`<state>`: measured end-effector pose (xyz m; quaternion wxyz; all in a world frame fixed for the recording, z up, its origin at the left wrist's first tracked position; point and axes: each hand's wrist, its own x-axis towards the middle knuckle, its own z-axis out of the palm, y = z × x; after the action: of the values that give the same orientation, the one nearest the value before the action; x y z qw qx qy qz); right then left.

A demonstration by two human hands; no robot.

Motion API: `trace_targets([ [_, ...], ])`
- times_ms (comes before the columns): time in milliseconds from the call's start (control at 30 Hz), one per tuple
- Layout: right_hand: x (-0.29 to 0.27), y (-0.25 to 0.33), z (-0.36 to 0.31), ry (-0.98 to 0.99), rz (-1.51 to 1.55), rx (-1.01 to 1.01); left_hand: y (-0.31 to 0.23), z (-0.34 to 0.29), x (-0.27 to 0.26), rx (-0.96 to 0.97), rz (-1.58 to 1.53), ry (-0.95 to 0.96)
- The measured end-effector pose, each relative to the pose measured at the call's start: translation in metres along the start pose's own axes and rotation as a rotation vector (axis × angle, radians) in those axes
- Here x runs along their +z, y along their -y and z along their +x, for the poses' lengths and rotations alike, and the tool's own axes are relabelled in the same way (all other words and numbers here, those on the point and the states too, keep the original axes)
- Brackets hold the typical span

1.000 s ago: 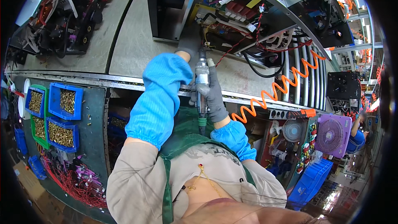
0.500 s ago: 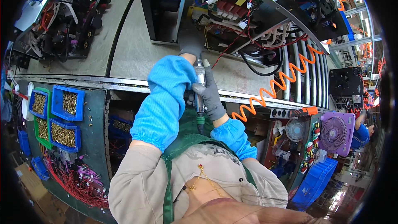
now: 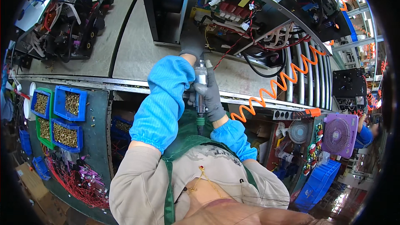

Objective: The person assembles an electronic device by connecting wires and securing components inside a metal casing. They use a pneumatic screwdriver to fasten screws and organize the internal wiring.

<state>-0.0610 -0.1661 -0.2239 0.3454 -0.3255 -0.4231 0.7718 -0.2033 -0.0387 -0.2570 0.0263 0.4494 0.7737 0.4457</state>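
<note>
Both my hands wear grey gloves below blue sleeve covers. My right hand [image 3: 213, 96] is closed around a silver air screwdriver [image 3: 201, 76], whose green collar lies towards my apron. The tool's far end points at the open metal cabinet [image 3: 298, 16]. My left hand [image 3: 191, 45] reaches ahead of the tool to the cabinet's near edge, beside its dark compartment; its fingers are lost in the dark there, so I cannot see what they touch. Inside the cabinet are a circuit board [image 3: 228, 13] with red parts, white connectors and bundled wires.
An orange coiled hose [image 3: 273, 92] runs on the right over metal rollers [image 3: 314, 75]. Blue bins [image 3: 84, 105] of brass-coloured screws stand at left, near red wires [image 3: 75, 187]. Another wired unit [image 3: 68, 29] sits at far left. A purple fan [image 3: 339, 135] stands at right.
The whole view has shifted very slightly. Both hands and the air screwdriver keep nearly the same place at the cabinet's edge.
</note>
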Motion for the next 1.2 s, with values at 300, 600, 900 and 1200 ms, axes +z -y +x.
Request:
trace_targets([
  [300, -0.001, 0.006, 0.001, 0.002, -0.049, 0.015, 0.001, -0.002, -0.004, -0.001, -0.013, 0.003],
  [600, -0.008, 0.002, 0.005, 0.007, -0.156, -0.047, -0.001, 0.0, -0.001, -0.016, -0.031, 0.006],
  [900, -0.013, 0.009, -0.003, 0.028, -0.23, 0.007, -0.009, -0.001, -0.018, -0.076, -0.221, 0.076],
  [1200, -0.054, 0.025, -0.059, 0.082, -0.839, -0.062, -0.001, -0.127, -0.048, -0.561, -1.15, 0.492],
])
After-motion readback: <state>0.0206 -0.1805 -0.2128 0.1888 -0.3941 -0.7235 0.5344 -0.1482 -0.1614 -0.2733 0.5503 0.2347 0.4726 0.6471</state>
